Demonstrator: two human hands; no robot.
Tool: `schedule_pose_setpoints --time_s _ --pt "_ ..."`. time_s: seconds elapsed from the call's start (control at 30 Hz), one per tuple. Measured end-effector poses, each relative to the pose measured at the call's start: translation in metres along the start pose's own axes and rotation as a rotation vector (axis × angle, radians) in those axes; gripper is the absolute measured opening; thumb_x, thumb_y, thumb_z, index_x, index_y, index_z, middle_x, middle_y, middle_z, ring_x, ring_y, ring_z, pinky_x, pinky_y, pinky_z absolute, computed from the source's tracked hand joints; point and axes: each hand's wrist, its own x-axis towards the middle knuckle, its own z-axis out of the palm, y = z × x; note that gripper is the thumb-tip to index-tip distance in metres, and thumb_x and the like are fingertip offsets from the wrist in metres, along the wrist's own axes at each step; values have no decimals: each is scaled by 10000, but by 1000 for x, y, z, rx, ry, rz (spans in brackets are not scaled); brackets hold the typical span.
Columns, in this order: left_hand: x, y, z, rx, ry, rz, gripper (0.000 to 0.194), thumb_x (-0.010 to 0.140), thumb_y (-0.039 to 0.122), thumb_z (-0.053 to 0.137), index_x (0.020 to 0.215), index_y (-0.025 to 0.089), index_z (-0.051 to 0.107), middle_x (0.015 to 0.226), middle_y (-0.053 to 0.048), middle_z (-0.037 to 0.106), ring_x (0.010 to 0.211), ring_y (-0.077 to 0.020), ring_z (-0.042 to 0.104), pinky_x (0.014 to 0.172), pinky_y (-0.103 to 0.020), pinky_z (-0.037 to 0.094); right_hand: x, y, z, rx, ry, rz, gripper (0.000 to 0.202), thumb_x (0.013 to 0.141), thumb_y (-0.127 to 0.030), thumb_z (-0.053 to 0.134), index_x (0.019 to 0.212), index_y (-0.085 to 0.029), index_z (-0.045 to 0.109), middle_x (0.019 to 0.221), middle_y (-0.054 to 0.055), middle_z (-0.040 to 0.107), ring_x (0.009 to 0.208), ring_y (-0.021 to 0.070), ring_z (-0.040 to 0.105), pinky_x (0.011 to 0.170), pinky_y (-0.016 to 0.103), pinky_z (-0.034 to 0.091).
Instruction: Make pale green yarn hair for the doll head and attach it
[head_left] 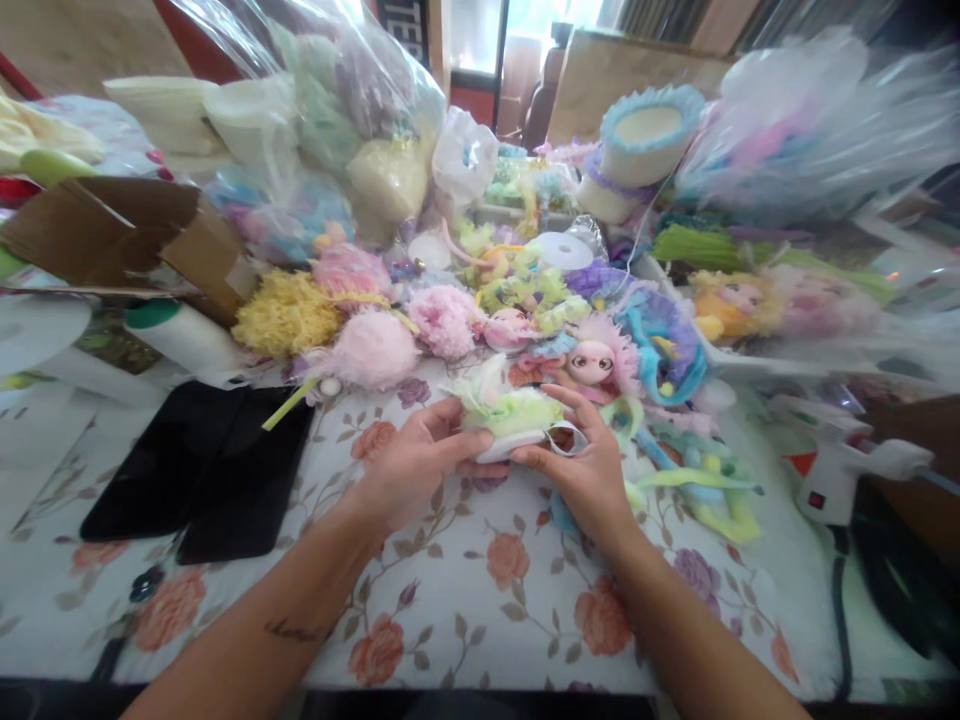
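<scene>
Fluffy piece (517, 408), pale green on a flat white base (514, 446), held between both hands mid-view, over the flowered desk (465, 610). Cannot tell if its underside touches the cloth.

Left hand (435, 440) at the piece's 9 o'clock: thumb and fingers pinched together on its end. Right hand (581, 450) at 3 o'clock: looser curl, fingers arched over the top, thumb at the near edge, piece in its grasp. White loop (571, 438) in the gap there; whether attached, unclear.

Handling, my judgement: pressure belongs on the firm base, little on the fluff, which likely crushes or sheds. Left pinch makes a good anchor; right fingertips suit small adjustments. The loop wants watching, could snag under the thumb.

Outward: pink-haired doll head (592, 362) near, 1 o'clock. Pink pompom (375, 348), 10 o'clock; yellow pompom (286, 315) beyond it. Green strips (705, 490), 4 o'clock. White glue gun, by its look (832, 465), well apart at 3 o'clock. Two black panels (247, 470), between 8 and 9.

Writing: dark sign (403, 28), far 11 o'clock, pale letters "TE", perhaps "R", running sideways, cut off. Script on left forearm (296, 630), illegible. No brand readable.
</scene>
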Motion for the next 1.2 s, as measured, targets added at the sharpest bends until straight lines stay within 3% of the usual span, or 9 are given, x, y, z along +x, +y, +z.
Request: schedule_pose_setpoints --time_s 0.2,0.37,0.5,0.63,0.77,0.87,0.97,1.07,1.2 --pt "0 1 3 -21 0 -9 277 807 257 721 1073 193 676 1139 -78 683 967 -235 681 762 -375 622 1 1 -1 16 8 40 696 530 -360 881 1150 -216 599 1039 58 682 862 218 673 747 326 555" --pt "0 1 -2 -107 3 -33 195 827 212 684 1020 182 680 1191 -79 651 1008 -252 671 843 -457 601 -1 1 -1 41 32 47 666 558 -380 869 1150 -223 606 1055 53 691 879 223 669 778 333 535" --pt "-1 1 -5 -27 -53 21 349 805 194 707 1150 220 661 1200 -74 661 1027 -248 661 825 -405 603 0 5 -3 197 -11 93 677 621 -375 848 1216 -215 568 977 40 708 846 212 662 751 322 530" --pt "-1 1 -6 -8 -23 23 415 769 147 715 1169 247 664 1156 -53 690 976 -221 671 776 -336 601 2 9 -5 333 -68 94 631 666 -339 831 1224 -213 566 953 22 706 812 187 653 717 289 522" --pt "0 4 -4 -41 -76 36 336 816 236 625 1147 204 674 1123 -81 698 984 -253 667 778 -365 588 1 5 -5 256 -29 78 615 657 -374 833 1192 -201 586 937 27 707 815 193 651 718 292 520" --pt "-2 5 1 81 -87 60 384 811 294 680 1181 197 646 1167 -91 685 1052 -272 648 844 -357 556 -3 -1 -2 123 5 48 618 630 -403 842 1158 -194 601 968 48 714 844 213 662 747 316 528" --pt "-4 4 5 188 -37 79 488 716 222 792 1179 198 638 1168 -81 690 1070 -266 644 867 -319 535 -5 -3 2 -6 21 8 640 601 -418 850 1153 -206 607 944 49 717 833 232 672 742 342 546" --pt "-1 6 2 109 44 123 467 737 248 778 1179 208 632 1141 -74 700 1010 -244 668 798 -299 557 -1 -3 -3 84 43 -41 537 706 -448 772 1158 -214 601 1006 69 704 906 242 678 761 359 570" --pt "6 17 -9 -5 298 363 378 790 289 718 1151 236 618 1133 -45 696 986 -202 665 710 -246 561 12 -9 -36 272 165 -86 301 818 -423 680 1030 -211 651 983 67 705 873 218 698 677 332 601"
